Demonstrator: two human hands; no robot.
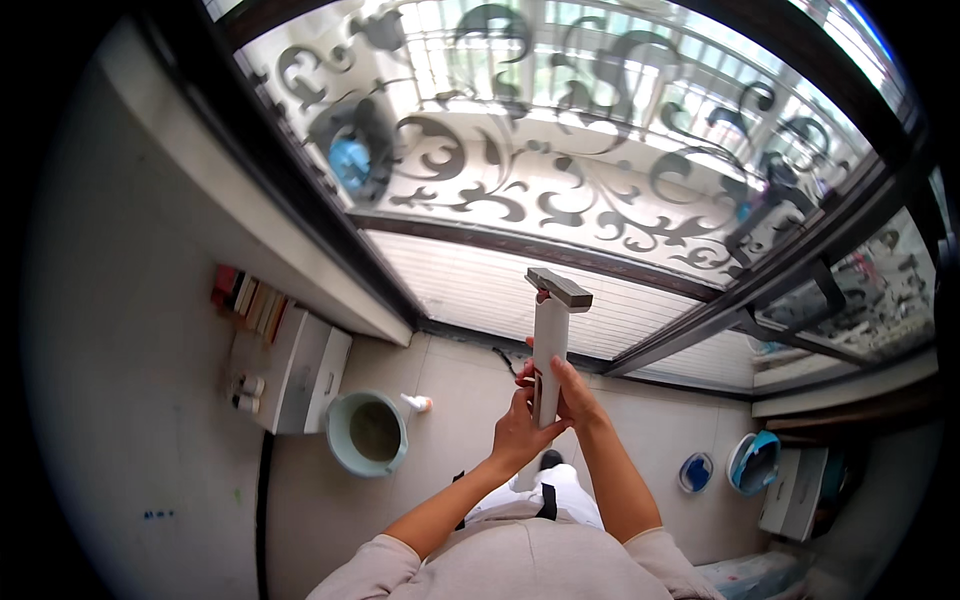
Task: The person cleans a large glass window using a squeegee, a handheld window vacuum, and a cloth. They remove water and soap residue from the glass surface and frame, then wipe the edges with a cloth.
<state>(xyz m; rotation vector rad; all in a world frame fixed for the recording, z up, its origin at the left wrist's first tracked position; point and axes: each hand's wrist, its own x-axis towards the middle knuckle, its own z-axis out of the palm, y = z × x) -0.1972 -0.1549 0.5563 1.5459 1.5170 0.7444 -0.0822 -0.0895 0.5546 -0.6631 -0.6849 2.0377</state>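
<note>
I hold a white handheld cleaning tool point(551, 337) upright before the glass door, about in the middle of the view. It has a long rounded white body and a flat grey rectangular head across its far end. My left hand point(523, 429) is around the lower part of the body from the left. My right hand point(576, 394) grips it from the right, its thumb lying along the front. Some fingers are hidden behind the body. Beyond the head is the dark-framed sliding door's glass pane point(525, 165), with scrolling leaf patterns.
On the tiled floor at left stand a pale green bucket point(336, 439) holding murky liquid and a white spray bottle point(415, 403). Books point(259, 304) top a white cabinet point(304, 375). To the right are blue-and-white basins point(733, 465), a small drawer unit point(795, 491) and a door handle point(829, 296).
</note>
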